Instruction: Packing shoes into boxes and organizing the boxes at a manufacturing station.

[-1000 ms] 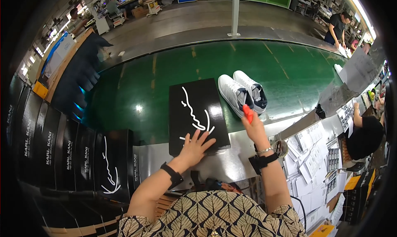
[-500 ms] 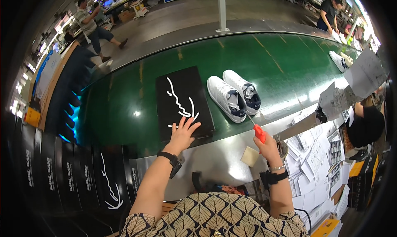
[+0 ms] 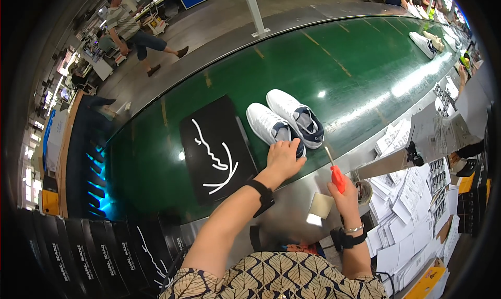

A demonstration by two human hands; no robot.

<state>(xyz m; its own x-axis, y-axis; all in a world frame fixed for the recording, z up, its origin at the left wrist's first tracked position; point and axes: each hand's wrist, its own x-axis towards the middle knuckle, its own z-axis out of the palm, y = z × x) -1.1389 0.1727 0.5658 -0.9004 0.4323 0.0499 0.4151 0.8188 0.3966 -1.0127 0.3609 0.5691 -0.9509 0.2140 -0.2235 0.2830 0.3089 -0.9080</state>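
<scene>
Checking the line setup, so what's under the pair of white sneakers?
The white sneakers lie on the green conveyor belt, beside the black shoebox lid. The left hand covers one sneaker's heel, hiding the belt there.

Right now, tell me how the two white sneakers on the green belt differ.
The near sneaker has the left hand resting on its heel, which hides its opening; the far sneaker is untouched, and its dark blue collar and lining show. The near sneaker lies closer to the black box lid; the far sneaker lies farther from it. Both are white, side by side, toes pointing the same way.
</scene>
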